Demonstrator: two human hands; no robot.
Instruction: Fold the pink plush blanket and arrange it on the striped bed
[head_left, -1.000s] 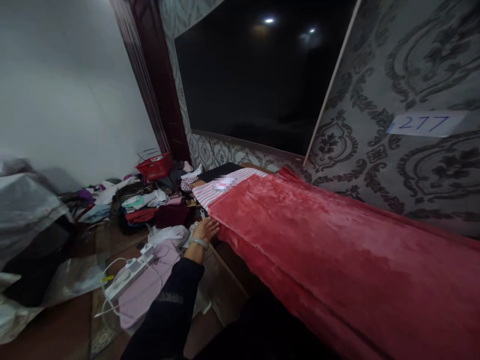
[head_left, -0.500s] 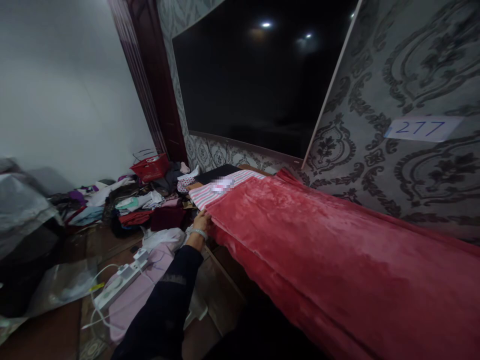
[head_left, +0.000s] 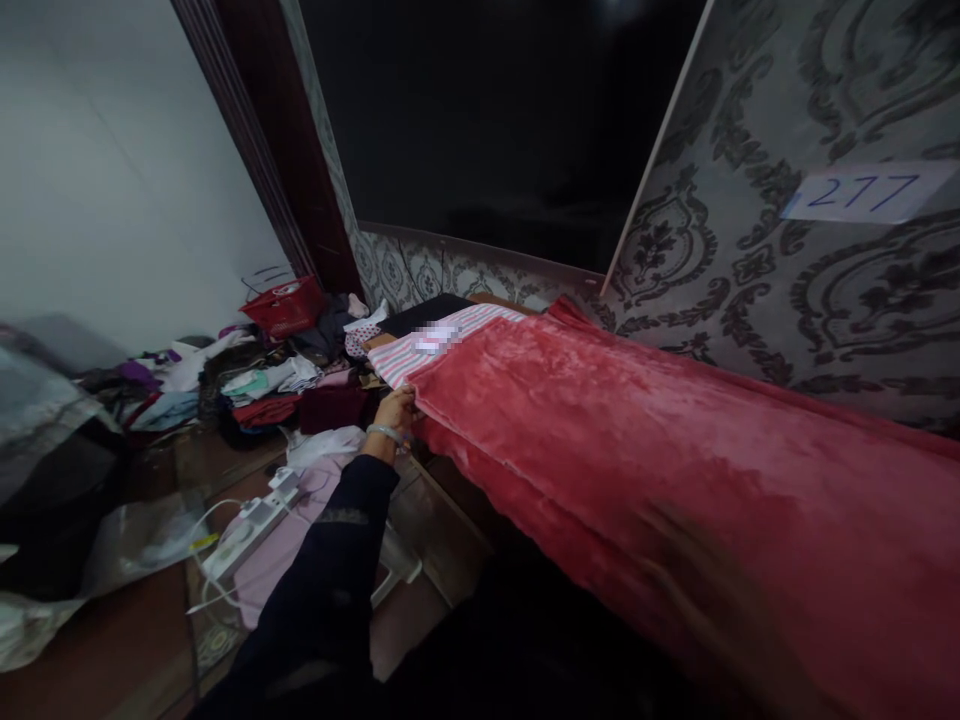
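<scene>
Sheeting [head_left: 45, 395], pale and maybe plastic, gets cut off at the left edge, so no clue what's under it. Next along, clothes [head_left: 266, 410] are heaped on the floor with a red basket [head_left: 283, 310] at the back of the pile, and nearer the camera a white power strip [head_left: 247, 540] lies along something pink [head_left: 322, 490]. Then comes the left hand [head_left: 394, 410], fingers closed on the near left corner of a big red blanket [head_left: 600, 430], right where a striped cloth [head_left: 394, 360] pokes out past it (part of that one's pixelated, can't read it). The blanket starts at that hand and stretches off to the right, its long axis running from far left to near right below the TV [head_left: 487, 120], with the long near edge facing the wearer. So the left hand has the far left end, and the right hand [head_left: 701, 575] is way closer to the middle and right stretch, over the near side. That one's just a dark blur though, so I honestly can't tell if it's touching, gripping or hovering. Whatever holds the blanket up is mostly covered, and its right end runs out of view under the paper marked 277 [head_left: 862, 195].
</scene>
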